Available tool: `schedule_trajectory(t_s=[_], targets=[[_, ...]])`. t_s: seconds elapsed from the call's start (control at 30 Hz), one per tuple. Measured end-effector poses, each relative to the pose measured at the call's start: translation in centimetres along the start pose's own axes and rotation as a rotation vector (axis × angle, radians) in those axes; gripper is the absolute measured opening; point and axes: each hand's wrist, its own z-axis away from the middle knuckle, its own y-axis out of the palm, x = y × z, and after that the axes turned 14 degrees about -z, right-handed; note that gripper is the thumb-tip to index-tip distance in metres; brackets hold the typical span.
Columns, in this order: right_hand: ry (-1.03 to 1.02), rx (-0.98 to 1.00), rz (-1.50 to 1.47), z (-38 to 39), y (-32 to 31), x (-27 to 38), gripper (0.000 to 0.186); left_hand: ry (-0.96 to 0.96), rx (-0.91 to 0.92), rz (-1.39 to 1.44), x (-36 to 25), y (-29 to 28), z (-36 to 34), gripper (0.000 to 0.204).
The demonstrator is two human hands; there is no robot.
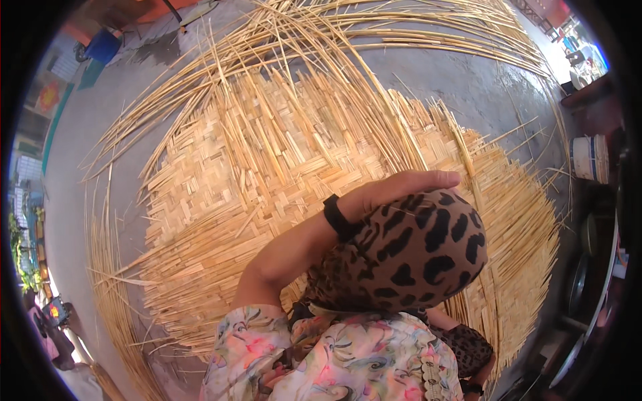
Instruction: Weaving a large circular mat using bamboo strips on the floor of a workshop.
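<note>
My left hand [418, 180], with a black band [340, 217] on its wrist, reaches across my bent knee [431, 250] in brown and black spotted cloth. One digit is stretched out straight along the knee's far side, and the other fingers are hidden. I see no object in this hand. Under and around me lies a large woven mat [194, 180] of pale tan split strips, its herringbone weave ending in loose ends. My right hand does not show; a bit of bare skin and more spotted cloth [471, 347] appear at the lower right.
Long loose strips [441, 43] lie across the mat's far edge, with more along its left [110, 267]. Grey floor [73, 167] surrounds it. A white bucket-like container [590, 160] stands at the right. A blue container [102, 47] is at the far left.
</note>
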Motion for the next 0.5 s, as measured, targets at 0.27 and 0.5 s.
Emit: schedule_trajectory(t_s=[0.27,0.5], targets=[[-0.025,0.027,0.008,-0.1,1.9,-0.5,0.07,0.006,0.025,0.042,-0.3,1.0,1.1,0.045],[-0.035,0.037,-0.024,-0.5,1.9,-1.2,0.069,-0.023,-0.077,0.017,-1.7,2.1,2.0,0.043]])
